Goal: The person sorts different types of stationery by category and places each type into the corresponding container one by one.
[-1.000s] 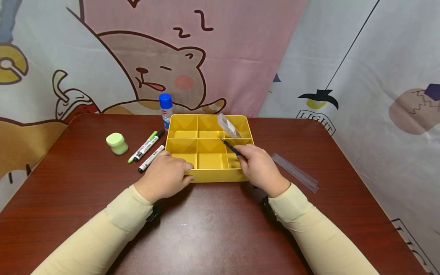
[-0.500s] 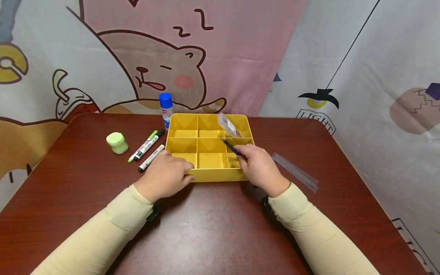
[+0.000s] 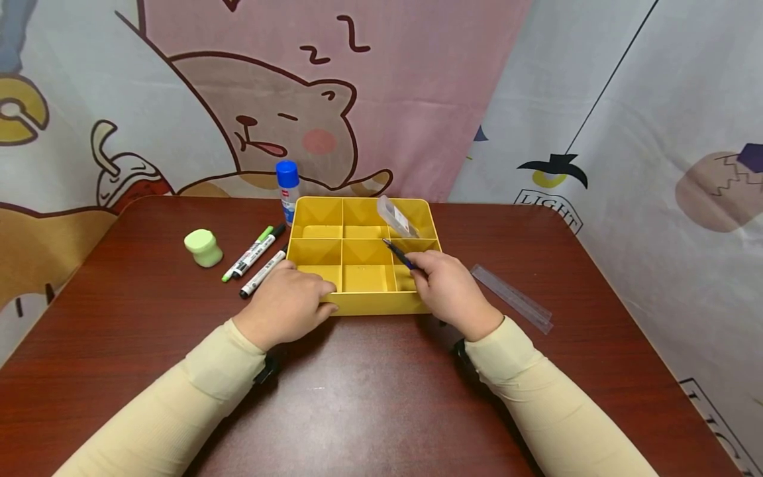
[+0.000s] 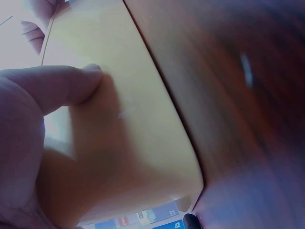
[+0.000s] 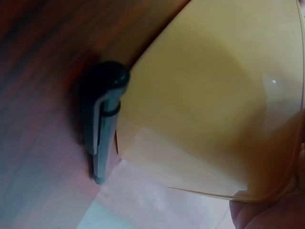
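A yellow compartment box (image 3: 368,303) sits on the table in the head view. My left hand (image 3: 285,306) grips its front left rim, thumb (image 4: 71,83) flat against the outer front wall and fingers inside. Over the front right compartment, my right hand (image 3: 450,291) holds a slim dark blue pen (image 3: 398,254), its tip pointing away to the left. The rest of this pen is hidden in the hand. A clear plastic case (image 3: 396,218) leans in the back right compartment. In the right wrist view, another pen (image 5: 102,121) with a dark end and a clip lies beside the box.
Left of the box lie two white markers (image 3: 262,273) and a green pen (image 3: 264,234). A light green sponge-like block (image 3: 203,248) stands farther left. A blue-capped glue stick (image 3: 288,189) stands behind the box's left corner. To the right lies a clear ruler (image 3: 512,298).
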{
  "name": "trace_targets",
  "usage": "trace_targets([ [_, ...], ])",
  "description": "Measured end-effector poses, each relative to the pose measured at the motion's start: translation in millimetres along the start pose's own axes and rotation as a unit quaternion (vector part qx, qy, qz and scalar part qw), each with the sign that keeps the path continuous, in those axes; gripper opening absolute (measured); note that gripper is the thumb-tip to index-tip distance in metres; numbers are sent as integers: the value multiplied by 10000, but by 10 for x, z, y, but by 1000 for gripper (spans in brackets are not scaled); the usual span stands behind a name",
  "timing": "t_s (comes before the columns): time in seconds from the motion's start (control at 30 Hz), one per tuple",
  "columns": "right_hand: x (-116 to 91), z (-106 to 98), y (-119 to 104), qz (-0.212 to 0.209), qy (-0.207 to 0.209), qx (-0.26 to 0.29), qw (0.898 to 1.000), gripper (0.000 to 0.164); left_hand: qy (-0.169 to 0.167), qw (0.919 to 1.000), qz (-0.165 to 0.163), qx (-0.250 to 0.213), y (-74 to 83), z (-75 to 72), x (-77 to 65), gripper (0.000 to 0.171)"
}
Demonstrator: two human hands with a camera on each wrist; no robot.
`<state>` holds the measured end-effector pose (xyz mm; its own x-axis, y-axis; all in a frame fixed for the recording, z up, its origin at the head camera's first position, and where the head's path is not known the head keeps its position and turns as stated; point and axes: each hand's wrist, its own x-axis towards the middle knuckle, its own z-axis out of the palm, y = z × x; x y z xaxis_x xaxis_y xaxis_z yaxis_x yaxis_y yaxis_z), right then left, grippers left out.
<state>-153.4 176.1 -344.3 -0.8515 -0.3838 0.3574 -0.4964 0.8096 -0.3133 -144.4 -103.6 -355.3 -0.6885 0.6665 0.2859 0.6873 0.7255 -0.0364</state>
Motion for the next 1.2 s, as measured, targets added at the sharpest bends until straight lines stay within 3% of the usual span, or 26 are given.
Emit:
trace_targets([
  [1.2,40,-16,-29,115,-453,-1,9989,20,1,10000,-10,6,1,7,3,30],
])
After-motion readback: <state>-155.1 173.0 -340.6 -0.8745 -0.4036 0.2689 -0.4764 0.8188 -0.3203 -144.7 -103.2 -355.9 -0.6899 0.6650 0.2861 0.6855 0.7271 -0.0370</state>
